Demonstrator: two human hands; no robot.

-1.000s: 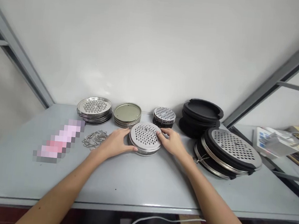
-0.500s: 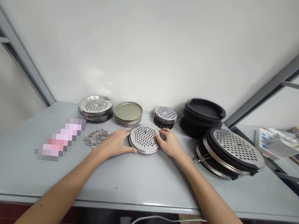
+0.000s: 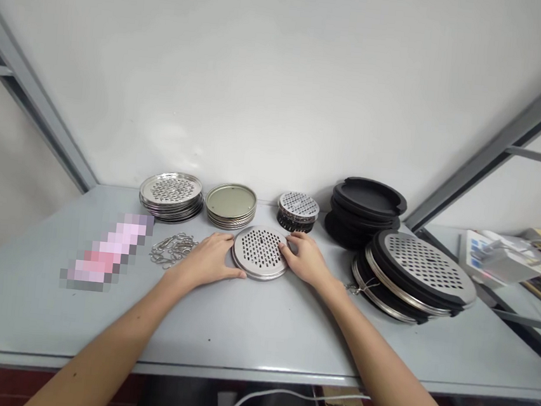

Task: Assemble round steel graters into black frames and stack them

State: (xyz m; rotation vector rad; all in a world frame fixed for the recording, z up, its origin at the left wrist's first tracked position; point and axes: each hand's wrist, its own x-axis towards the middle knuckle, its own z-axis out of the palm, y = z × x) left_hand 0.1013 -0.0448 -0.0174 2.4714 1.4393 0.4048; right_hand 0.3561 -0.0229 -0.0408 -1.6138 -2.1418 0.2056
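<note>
A round silver metal disc with rows of slots (image 3: 258, 253) lies on the table in front of me, with a second rim visible under it. My left hand (image 3: 210, 258) curves along its left edge, fingers at the back and thumb at the front rim. On the opposite side, my right hand (image 3: 306, 256) grips the rim with the thumb resting on top. Just left of my left hand is a heap of wire clips (image 3: 170, 249). Behind the disc stand a stack of plain greenish discs (image 3: 231, 200) and a stack of small slotted discs (image 3: 299, 204).
At the back left is a stack of slotted metal plates (image 3: 171, 190). Black round rings (image 3: 369, 200) are piled at the back right. Nearer, black-rimmed slotted assemblies (image 3: 430, 263) lean in a stack beside my right forearm. A blurred pink item (image 3: 113, 248) lies left.
</note>
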